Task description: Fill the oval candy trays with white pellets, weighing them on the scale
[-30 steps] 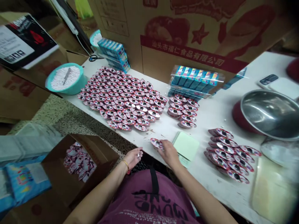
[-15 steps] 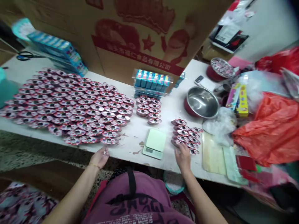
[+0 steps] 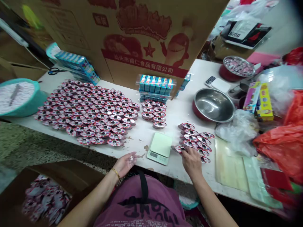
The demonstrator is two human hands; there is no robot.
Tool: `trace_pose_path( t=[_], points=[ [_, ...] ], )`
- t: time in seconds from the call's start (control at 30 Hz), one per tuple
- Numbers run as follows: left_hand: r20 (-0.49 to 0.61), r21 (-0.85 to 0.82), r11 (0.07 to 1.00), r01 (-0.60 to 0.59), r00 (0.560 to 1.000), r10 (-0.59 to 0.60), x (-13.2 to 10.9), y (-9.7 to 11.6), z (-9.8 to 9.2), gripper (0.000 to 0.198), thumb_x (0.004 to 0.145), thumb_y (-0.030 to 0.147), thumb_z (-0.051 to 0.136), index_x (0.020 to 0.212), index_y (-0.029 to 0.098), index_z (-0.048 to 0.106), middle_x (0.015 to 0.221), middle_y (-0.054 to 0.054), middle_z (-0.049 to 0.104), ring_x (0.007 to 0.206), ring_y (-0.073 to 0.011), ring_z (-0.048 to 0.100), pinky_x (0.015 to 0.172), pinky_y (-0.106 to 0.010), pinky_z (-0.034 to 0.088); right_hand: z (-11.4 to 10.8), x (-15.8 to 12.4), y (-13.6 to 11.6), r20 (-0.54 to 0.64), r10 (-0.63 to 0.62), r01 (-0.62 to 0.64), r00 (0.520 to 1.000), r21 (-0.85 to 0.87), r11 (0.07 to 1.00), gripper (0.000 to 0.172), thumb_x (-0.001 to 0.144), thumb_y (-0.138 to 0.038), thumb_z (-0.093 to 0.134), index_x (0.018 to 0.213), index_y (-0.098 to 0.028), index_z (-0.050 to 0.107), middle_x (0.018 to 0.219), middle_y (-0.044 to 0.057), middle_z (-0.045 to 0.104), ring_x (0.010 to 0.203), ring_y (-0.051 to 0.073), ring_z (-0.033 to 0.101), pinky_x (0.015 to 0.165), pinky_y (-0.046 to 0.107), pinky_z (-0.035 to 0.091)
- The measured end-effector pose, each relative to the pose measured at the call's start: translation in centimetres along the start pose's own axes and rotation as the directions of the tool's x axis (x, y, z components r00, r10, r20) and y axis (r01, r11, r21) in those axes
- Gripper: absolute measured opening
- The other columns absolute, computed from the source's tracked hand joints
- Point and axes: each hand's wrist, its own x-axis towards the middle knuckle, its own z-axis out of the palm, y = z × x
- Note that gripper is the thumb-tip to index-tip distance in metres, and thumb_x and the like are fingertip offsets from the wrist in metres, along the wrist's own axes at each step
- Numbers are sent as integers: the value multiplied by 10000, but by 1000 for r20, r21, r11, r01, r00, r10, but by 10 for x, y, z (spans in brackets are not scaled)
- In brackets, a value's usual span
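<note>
My left hand point(image 3: 126, 163) is palm up at the table's front edge, fingers slightly curled around a few small white pieces point(image 3: 131, 158). My right hand point(image 3: 192, 160) pinches a small oval printed box point(image 3: 178, 148) with a dark opening on top, just right of the pale green kitchen scale point(image 3: 160, 147). Beside and behind that hand stand two short rows of the same boxes point(image 3: 190, 137). Many more boxes point(image 3: 90, 115) fill the left of the table, and a smaller group point(image 3: 159, 119) stands behind the scale.
A large carton point(image 3: 142, 41) borders the back. A steel bowl point(image 3: 210, 105) and a filled bowl point(image 3: 238, 67) stand right, near plastic bags point(image 3: 239, 132). A turquoise basin point(image 3: 35, 97) of white pieces is far left. Below it, an open carton point(image 3: 71, 171) holds printed packets.
The view has shifted left. My left hand has moved right toward the scale. My right hand has drawn a box leftward, out from its row.
</note>
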Motion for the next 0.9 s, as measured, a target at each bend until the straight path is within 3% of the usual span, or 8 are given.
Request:
trace_pose_path(
  t=[0.13, 0.23, 0.3, 0.4, 0.53, 0.7, 0.8, 0.9],
  points=[
    [100, -41, 998, 44, 994, -40, -2, -4, 22, 205, 709, 119, 506, 891, 52, 571, 941, -160, 592, 874, -177, 565, 764, -260, 453, -15, 31, -46, 36, -203, 197, 979, 132, 972, 172, 777, -144, 410, 716, -193, 563, 798, 68, 502, 784, 196, 398, 706, 341, 277],
    [175, -51, 997, 62, 983, -52, -2, -4, 38, 236, 741, 193, 481, 906, 48, 567, 981, -170, 581, 939, -198, 539, 801, -289, 430, -12, 44, -70, 46, -192, 179, 980, 202, 963, 172, 779, -146, 405, 732, -181, 566, 788, 82, 504, 782, 206, 408, 689, 348, 301],
    [225, -50, 995, 90, 971, -77, -3, -5, 44, 282, 763, 250, 456, 921, 42, 562, 987, -173, 578, 953, -202, 529, 809, -299, 416, -9, 38, -86, 36, -177, 160, 984, 282, 946, 172, 795, -181, 397, 821, -178, 567, 832, 91, 511, 802, 207, 420, 698, 342, 328],
    [274, -39, 989, 141, 954, -125, -6, -14, 44, 309, 773, 309, 443, 906, 57, 564, 891, -139, 607, 829, -171, 567, 741, -279, 427, -9, 16, -117, 49, -290, 236, 956, 457, 857, 204, 802, -209, 403, 955, -176, 534, 913, 87, 519, 815, 179, 450, 700, 289, 380],
    [269, -26, 977, 211, 943, -196, -10, -32, 33, 286, 757, 364, 461, 845, 110, 559, 638, -37, 581, 562, -100, 538, 597, -234, 420, -8, -12, -149, 191, -369, 194, 909, 590, 784, 172, 788, -150, 412, 902, -174, 539, 860, 54, 534, 774, 145, 489, 637, 233, 420],
    [205, 54, 963, 263, 941, -268, -13, -36, 24, 305, 734, 363, 496, 950, 149, 516, 857, -81, 594, 777, -157, 570, 724, -306, 415, 0, -31, -129, 184, -377, 109, 908, 765, 635, 172, 784, -143, 404, 797, -190, 569, 794, 26, 551, 754, 122, 520, 660, 224, 434],
    [110, 104, 972, 210, 969, -221, -12, -29, 20, 323, 717, 314, 529, 1004, 167, 507, 1010, -109, 560, 912, -186, 544, 760, -305, 407, 5, -31, -97, 132, -180, -3, 975, 814, 581, 175, 776, -162, 408, 842, -203, 565, 813, 27, 567, 774, 128, 535, 699, 253, 440],
    [47, 129, 977, 168, 983, -175, -11, -25, 14, 326, 702, 284, 546, 997, 145, 530, 1022, -128, 560, 916, -192, 546, 764, -290, 411, 1, -14, -71, 69, 33, -75, 997, 799, 597, 155, 764, -191, 427, 846, -197, 558, 808, 33, 575, 750, 135, 545, 685, 264, 446]
  ],
)
